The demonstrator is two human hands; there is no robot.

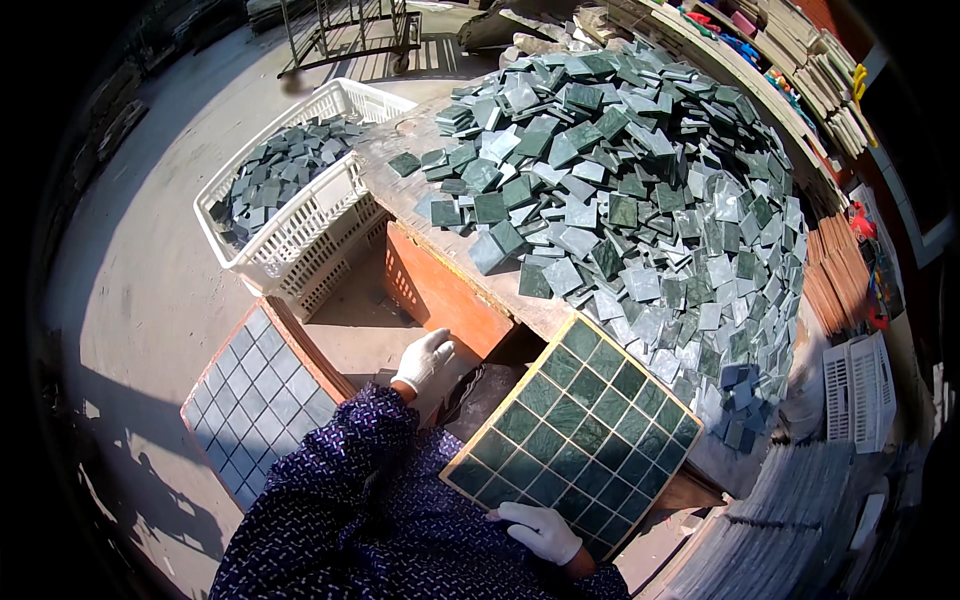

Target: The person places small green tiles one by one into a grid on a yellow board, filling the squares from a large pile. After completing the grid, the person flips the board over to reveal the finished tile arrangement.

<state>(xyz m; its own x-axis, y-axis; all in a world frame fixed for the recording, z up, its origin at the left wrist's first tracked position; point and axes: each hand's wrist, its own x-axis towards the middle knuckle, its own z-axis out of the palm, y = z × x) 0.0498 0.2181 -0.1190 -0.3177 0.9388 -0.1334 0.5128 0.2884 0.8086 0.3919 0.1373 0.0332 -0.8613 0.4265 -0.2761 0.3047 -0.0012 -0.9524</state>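
Observation:
My left hand (425,362), in a white glove, is over the gap between two tile boards, near an orange-brown panel (440,290). Its fingers are loosely bent, and nothing shows in them. A yellow-edged tray (575,430) filled with rows of dark green square tiles lies tilted in front of me. At its near edge, my white-gloved right hand (542,531) is closed on the rim; its fingertips are partly hidden. To the left stands a stack of boards topped by grey square tiles (262,385). Ahead spreads a big heap of loose green and grey tiles (640,190).
A white plastic basket (300,250) at the left holds more loose tiles. On the right are stacked grey tile sheets (770,530), another white basket (860,390) and a stack of reddish boards (835,265). A metal cart (350,35) stands at the back.

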